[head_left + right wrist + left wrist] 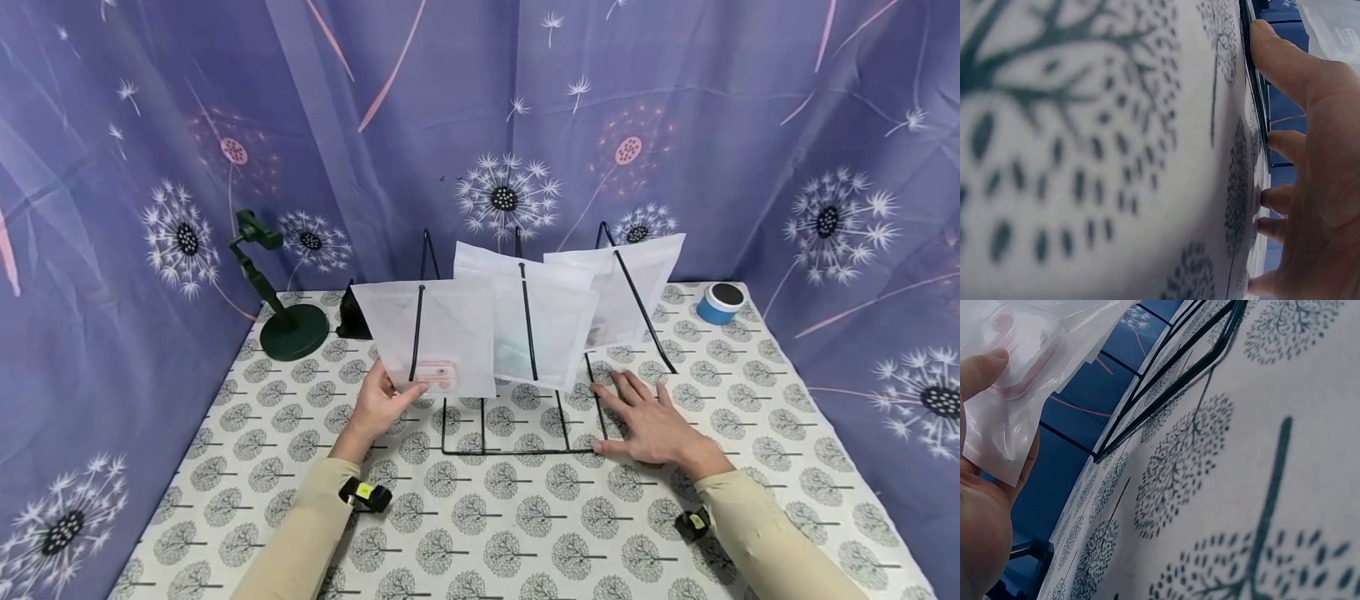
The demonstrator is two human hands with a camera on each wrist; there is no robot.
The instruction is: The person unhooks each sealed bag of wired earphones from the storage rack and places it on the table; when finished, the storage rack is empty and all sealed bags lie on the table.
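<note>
A black wire rack [517, 452] stands on the table, its prongs holding three white translucent pouches. The left pouch [457, 317] shows a clear case with pink parts [1022, 347] near its bottom. My left hand [378, 407] pinches this pouch at its lower left corner, thumb in front and fingers behind. The middle pouch [555, 325] has something pale green inside, and the right pouch [637, 283] holds a greyish thing low down. My right hand [651, 423] lies with fingers spread at the rack's right side, thumb tip at its front corner.
A dark green stand [294, 332] is at the back left, beside a black object [352, 315] partly behind the left pouch. A blue and white round tub with a dark top [720, 305] sits at the back right. Purple curtains [405, 125] enclose the tree-print tablecloth [510, 517].
</note>
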